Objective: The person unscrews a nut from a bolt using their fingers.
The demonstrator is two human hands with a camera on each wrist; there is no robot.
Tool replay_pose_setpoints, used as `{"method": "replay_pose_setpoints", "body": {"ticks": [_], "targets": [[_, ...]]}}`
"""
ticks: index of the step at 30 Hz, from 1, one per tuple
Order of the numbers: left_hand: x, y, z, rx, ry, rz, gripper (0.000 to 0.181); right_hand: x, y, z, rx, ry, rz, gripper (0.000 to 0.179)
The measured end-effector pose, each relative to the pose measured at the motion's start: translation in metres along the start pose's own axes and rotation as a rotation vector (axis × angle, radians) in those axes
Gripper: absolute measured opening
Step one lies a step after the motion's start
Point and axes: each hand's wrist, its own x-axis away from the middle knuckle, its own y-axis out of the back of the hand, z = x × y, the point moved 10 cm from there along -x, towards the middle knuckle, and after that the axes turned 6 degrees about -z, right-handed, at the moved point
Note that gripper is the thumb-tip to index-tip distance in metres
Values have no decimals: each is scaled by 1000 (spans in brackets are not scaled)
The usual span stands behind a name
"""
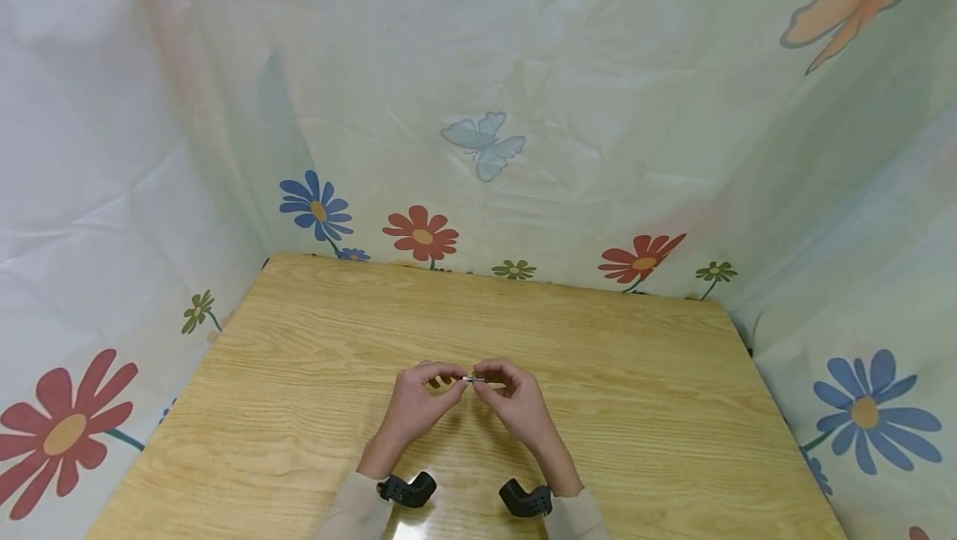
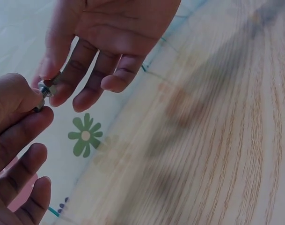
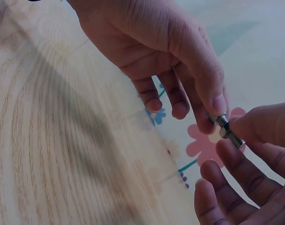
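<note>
Over the middle of the table, a small silvery metal bolt spans the gap between two pinching hands. My left hand pinches one end of it between thumb and forefinger, and those fingertips hide that end. From the other side my right hand pinches it with thumb and forefinger at what looks like a nut. Threads show past the nut in the right wrist view. In the left wrist view the bolt is partly covered by fingertips. The other fingers of both hands are loosely bent.
Beneath the hands lies a wood-grain table. A pale curtain printed with flowers and butterflies hangs behind it and along both sides. Each wrist wears a black camera, one on the left and one on the right.
</note>
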Motion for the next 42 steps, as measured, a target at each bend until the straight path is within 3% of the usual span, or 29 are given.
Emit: {"method": "replay_pose_setpoints", "body": {"ticks": [5,10,22,27,34,42], "targets": [[0,-1,-1,30,-7,-19,11,1,3,-5,-9,-28,-27,28],[2,-4,5,72,50,0,10,2,4,-11,-13,-67,-36,25],[2,-9,10,59,74,41,9,0,8,-10,-2,-53,-73,14],[2,-10,10,60,95,57,7,0,5,-7,-18,-36,-60,18],[0,-5,6,79,68,25,12,-1,4,-5,-21,-24,-52,27],[4,-5,6,84,65,41,19,2,1,-15,-26,-92,-61,20]]}}
